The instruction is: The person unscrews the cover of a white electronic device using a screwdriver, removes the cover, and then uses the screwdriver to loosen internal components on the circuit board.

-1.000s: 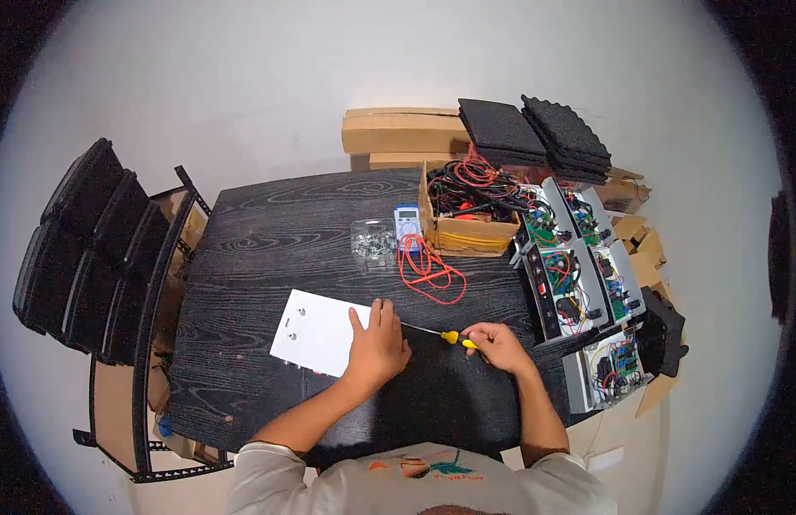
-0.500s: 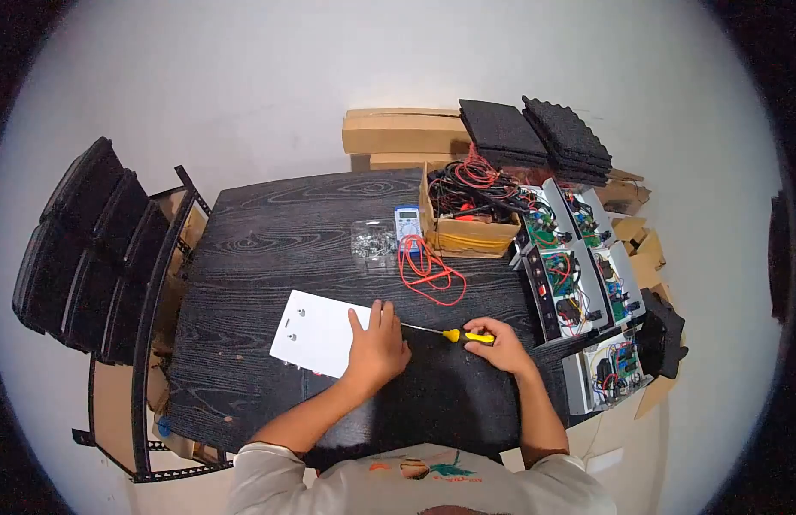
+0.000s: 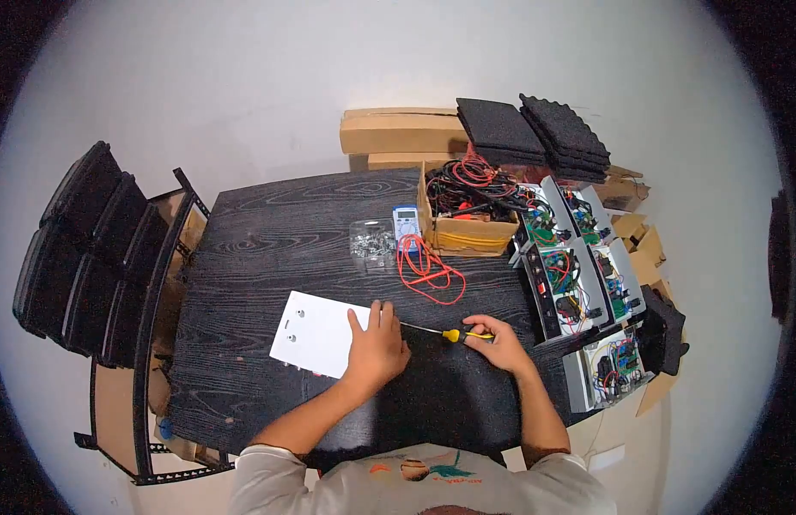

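A white metal case [image 3: 316,335] lies on the dark table, slightly turned, with two keyhole slots at its left end and small fittings along its near edge. My left hand [image 3: 378,343] grips its right end, thumb on the top face and fingers over the far right corner. In my right hand [image 3: 498,343] is a yellow and black screwdriver [image 3: 452,336], its handle wrapped by my fingers. The shaft points left at the case's right side, and its tip is hidden behind my left fingers.
Beyond the case are a clear tray of small screws [image 3: 372,246] and a multimeter [image 3: 406,225] with red leads [image 3: 432,276]. A cardboard box of cables [image 3: 475,242] stands behind. Several opened units with circuit boards [image 3: 572,287] line the right edge; black cases [image 3: 89,257] sit left.
My right hand has turned slightly around the screwdriver handle, so less of the yellow grip shows. My left hand and the case have stayed in place.
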Motion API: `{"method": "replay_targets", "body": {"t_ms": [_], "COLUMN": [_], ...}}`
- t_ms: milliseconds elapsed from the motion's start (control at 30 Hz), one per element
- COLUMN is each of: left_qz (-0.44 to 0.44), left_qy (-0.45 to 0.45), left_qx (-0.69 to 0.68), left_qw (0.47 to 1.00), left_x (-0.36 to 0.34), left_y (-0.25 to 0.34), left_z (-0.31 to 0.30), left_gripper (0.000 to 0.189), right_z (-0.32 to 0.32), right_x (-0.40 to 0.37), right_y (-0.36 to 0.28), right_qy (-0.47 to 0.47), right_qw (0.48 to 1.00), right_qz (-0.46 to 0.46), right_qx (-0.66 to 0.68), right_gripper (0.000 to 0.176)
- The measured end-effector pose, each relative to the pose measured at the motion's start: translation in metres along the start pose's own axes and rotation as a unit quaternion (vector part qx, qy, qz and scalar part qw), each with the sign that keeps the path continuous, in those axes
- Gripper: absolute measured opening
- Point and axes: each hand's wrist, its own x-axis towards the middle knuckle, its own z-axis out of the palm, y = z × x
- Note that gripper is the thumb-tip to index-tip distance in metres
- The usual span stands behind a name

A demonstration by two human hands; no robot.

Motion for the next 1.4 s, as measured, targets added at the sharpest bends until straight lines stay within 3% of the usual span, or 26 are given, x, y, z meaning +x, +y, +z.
{"method": "replay_targets", "body": {"t_ms": [100, 200, 300, 367, 433, 767, 1100, 1267, 1300, 1333, 1400], "left_qz": [-0.001, -0.002, -0.002, -0.009, -0.008, 0.021, 0.036, -0.002, -0.012, -0.044, -0.075], "left_qy": [-0.006, -0.011, -0.011, -0.027, -0.003, 0.005, -0.026, -0.117, -0.097, -0.131, -0.155], "left_qx": [0.0, -0.005, -0.009, -0.016, -0.013, 0.08, 0.071, -0.023, -0.071, -0.108, -0.135], "left_qw": [1.0, 1.0, 1.0, 0.999, 1.0, 0.997, 0.996, 0.993, 0.993, 0.984, 0.976], "left_x": [0.001, 0.0, 0.0, 0.001, 0.001, 0.032, 0.048, 0.066, 0.067, 0.071, 0.071], "left_y": [0.001, 0.001, 0.0, 0.002, 0.002, -0.005, -0.006, -0.017, -0.032, -0.044, -0.08], "left_z": [-0.001, -0.004, -0.004, -0.009, -0.008, -0.004, -0.016, -0.04, -0.036, -0.05, -0.069], "left_gripper": [0.059, 0.058, 0.056, 0.055, 0.05, 0.018, 0.015, 0.034, 0.058, 0.064, 0.065], "right_z": [0.001, 0.002, -0.002, 0.002, 0.003, -0.006, -0.007, -0.008, -0.009, -0.01, -0.012], "right_x": [0.004, 0.001, -0.001, -0.002, -0.001, 0.002, 0.002, 0.002, 0.001, 0.0, -0.001], "right_y": [0.017, 0.012, -0.002, 0.003, 0.002, 0.009, 0.011, 0.01, 0.007, 0.004, -0.003], "right_qy": [-0.009, 0.0, 0.023, 0.0, -0.017, -0.003, 0.01, 0.018, 0.02, 0.023, 0.039], "right_qw": [0.997, 0.997, 0.998, 0.999, 0.998, 0.999, 0.999, 0.999, 0.998, 0.998, 0.997], "right_qz": [0.05, 0.04, -0.036, -0.005, 0.028, 0.018, 0.02, 0.021, 0.02, 0.019, 0.01], "right_qx": [0.051, 0.062, -0.042, -0.042, -0.053, -0.03, -0.046, -0.047, -0.051, -0.055, -0.061], "right_gripper": [0.037, 0.037, 0.038, 0.038, 0.039, 0.034, 0.034, 0.033, 0.033, 0.033, 0.033]}}
